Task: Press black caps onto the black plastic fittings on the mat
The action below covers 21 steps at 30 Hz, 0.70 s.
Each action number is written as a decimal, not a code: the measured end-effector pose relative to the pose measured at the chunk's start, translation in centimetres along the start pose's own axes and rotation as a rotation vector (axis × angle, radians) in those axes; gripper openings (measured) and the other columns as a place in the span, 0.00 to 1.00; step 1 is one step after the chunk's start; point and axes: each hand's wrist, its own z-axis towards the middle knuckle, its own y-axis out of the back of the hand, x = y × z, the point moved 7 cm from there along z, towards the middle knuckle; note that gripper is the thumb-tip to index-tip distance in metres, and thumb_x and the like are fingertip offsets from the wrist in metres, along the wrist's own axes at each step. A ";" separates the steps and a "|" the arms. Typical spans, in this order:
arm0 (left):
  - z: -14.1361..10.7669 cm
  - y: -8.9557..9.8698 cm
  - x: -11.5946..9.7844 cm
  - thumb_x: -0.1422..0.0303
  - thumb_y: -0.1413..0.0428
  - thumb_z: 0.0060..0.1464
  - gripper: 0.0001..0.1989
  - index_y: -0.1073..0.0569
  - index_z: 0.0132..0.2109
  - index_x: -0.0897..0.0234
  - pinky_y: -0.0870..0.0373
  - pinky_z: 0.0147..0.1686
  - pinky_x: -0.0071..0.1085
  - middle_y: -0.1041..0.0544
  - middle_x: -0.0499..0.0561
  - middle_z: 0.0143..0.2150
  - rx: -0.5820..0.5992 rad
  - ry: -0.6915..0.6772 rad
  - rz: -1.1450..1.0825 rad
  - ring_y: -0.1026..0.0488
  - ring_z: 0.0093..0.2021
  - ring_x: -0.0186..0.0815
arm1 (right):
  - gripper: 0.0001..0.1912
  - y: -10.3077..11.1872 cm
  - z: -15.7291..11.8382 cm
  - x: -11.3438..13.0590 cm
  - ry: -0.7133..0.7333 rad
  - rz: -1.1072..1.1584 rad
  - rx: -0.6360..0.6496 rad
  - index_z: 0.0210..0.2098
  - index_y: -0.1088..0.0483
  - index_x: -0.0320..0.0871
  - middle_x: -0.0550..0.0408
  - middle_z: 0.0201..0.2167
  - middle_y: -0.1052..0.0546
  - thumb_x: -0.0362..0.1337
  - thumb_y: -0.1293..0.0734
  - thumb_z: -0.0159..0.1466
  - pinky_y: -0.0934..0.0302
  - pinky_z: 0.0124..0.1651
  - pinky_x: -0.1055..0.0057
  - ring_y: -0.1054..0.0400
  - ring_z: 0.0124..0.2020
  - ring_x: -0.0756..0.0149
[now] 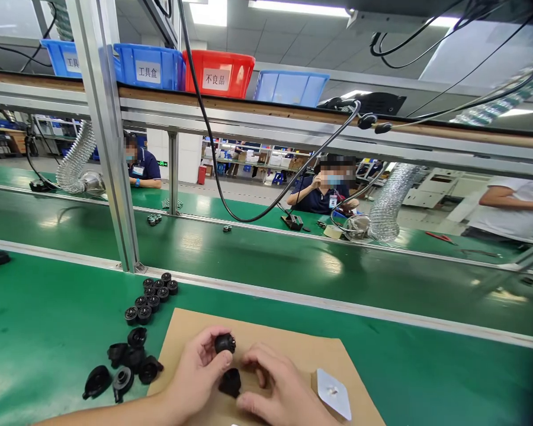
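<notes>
My left hand [199,370] grips a small black cylindrical part [224,343] between thumb and fingers, held up above a brown cardboard sheet [302,349]. Just below it, a second black part [230,382] rests on the cardboard between my two hands. My right hand [275,384] is close beside that part, its fingers curled and spread apart with nothing seen between them. Right of this hand lies a small white square tray [334,393] with a tiny pale bit on it.
Left of the cardboard sit several black caps [133,358] and a cluster of round black parts [151,299]. A metal post [104,136] rises at the left. Beyond the white rail runs a green conveyor [249,254]. A black cable [208,136] hangs ahead; co-workers sit opposite.
</notes>
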 end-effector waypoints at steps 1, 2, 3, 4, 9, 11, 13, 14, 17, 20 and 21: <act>0.0 0.0 -0.1 0.51 0.31 0.59 0.27 0.22 0.57 0.63 0.25 0.58 0.42 0.19 0.60 0.55 -0.001 -0.007 -0.005 0.23 0.57 0.49 | 0.21 -0.4 0.3 0.2 -0.031 -0.005 -0.006 0.42 0.24 0.49 0.60 0.36 0.27 0.33 0.16 0.53 0.41 0.38 0.68 0.32 0.36 0.62; -0.1 -0.1 -0.3 0.52 0.31 0.59 0.26 0.22 0.56 0.63 0.26 0.59 0.42 0.19 0.59 0.54 0.001 -0.014 -0.015 0.23 0.57 0.49 | 0.21 -0.7 0.6 0.5 -0.049 0.001 -0.008 0.41 0.23 0.49 0.60 0.37 0.26 0.34 0.15 0.52 0.41 0.40 0.68 0.31 0.38 0.61; -0.1 -0.2 -0.4 0.53 0.31 0.59 0.24 0.22 0.56 0.62 0.26 0.60 0.42 0.19 0.59 0.54 0.007 -0.018 -0.027 0.24 0.57 0.48 | 0.20 -1.0 0.8 0.9 -0.056 0.017 -0.006 0.41 0.22 0.50 0.60 0.39 0.25 0.35 0.15 0.53 0.40 0.42 0.68 0.30 0.41 0.60; -0.2 -0.3 -0.5 0.55 0.31 0.60 0.23 0.22 0.56 0.62 0.27 0.61 0.41 0.19 0.58 0.54 0.015 -0.018 -0.036 0.24 0.58 0.48 | 0.19 -1.2 1.0 1.2 -0.050 0.039 0.003 0.42 0.21 0.52 0.60 0.41 0.24 0.35 0.16 0.55 0.39 0.44 0.68 0.29 0.43 0.60; -0.3 -0.4 -0.5 0.58 0.33 0.62 0.19 0.22 0.55 0.61 0.27 0.60 0.40 0.19 0.57 0.53 0.029 -0.032 -0.034 0.23 0.56 0.47 | 0.16 -0.5 0.6 1.0 -0.001 0.090 -0.030 0.45 0.23 0.50 0.60 0.37 0.25 0.28 0.24 0.60 0.40 0.39 0.69 0.31 0.37 0.63; -0.3 -0.3 -0.3 0.60 0.32 0.61 0.19 0.22 0.55 0.61 0.27 0.58 0.40 0.19 0.57 0.52 0.018 -0.025 -0.033 0.23 0.55 0.47 | 0.13 0.3 0.3 0.1 -0.003 0.132 -0.072 0.47 0.24 0.50 0.59 0.39 0.23 0.30 0.27 0.64 0.38 0.37 0.69 0.30 0.37 0.63; -0.5 -0.3 -0.1 0.63 0.32 0.59 0.19 0.22 0.55 0.61 0.27 0.59 0.40 0.19 0.57 0.52 0.014 -0.004 -0.032 0.23 0.56 0.47 | 0.12 1.0 0.0 -0.7 0.004 0.161 -0.109 0.50 0.25 0.51 0.57 0.44 0.22 0.34 0.29 0.68 0.36 0.37 0.70 0.28 0.38 0.63; -0.6 -0.4 0.0 0.64 0.32 0.58 0.19 0.22 0.55 0.61 0.28 0.60 0.41 0.19 0.57 0.53 0.017 0.004 -0.030 0.24 0.56 0.48 | 0.12 1.3 0.0 -0.9 0.014 0.162 -0.129 0.52 0.25 0.51 0.56 0.45 0.21 0.35 0.29 0.69 0.35 0.37 0.70 0.27 0.39 0.63; -0.9 -0.7 -0.1 0.68 0.33 0.57 0.18 0.20 0.54 0.60 0.29 0.61 0.41 0.19 0.56 0.54 0.047 0.002 -0.020 0.24 0.57 0.48 | 0.12 1.7 0.0 -1.0 0.062 0.154 -0.167 0.53 0.25 0.51 0.55 0.46 0.21 0.38 0.29 0.70 0.34 0.38 0.70 0.27 0.39 0.63; -1.1 -1.1 -0.7 0.68 0.33 0.58 0.15 0.19 0.53 0.59 0.28 0.60 0.40 0.20 0.55 0.53 0.098 -0.035 0.000 0.24 0.57 0.47 | 0.10 1.7 0.0 -0.2 0.131 0.139 -0.163 0.53 0.24 0.51 0.55 0.44 0.21 0.39 0.29 0.72 0.34 0.37 0.69 0.27 0.37 0.62; -1.1 -1.3 -1.0 0.68 0.34 0.59 0.15 0.19 0.53 0.59 0.28 0.60 0.39 0.20 0.55 0.53 0.119 -0.048 0.005 0.24 0.56 0.47 | 0.10 1.6 -0.1 0.1 0.150 0.133 -0.158 0.53 0.24 0.51 0.54 0.43 0.21 0.39 0.29 0.72 0.34 0.38 0.68 0.28 0.37 0.62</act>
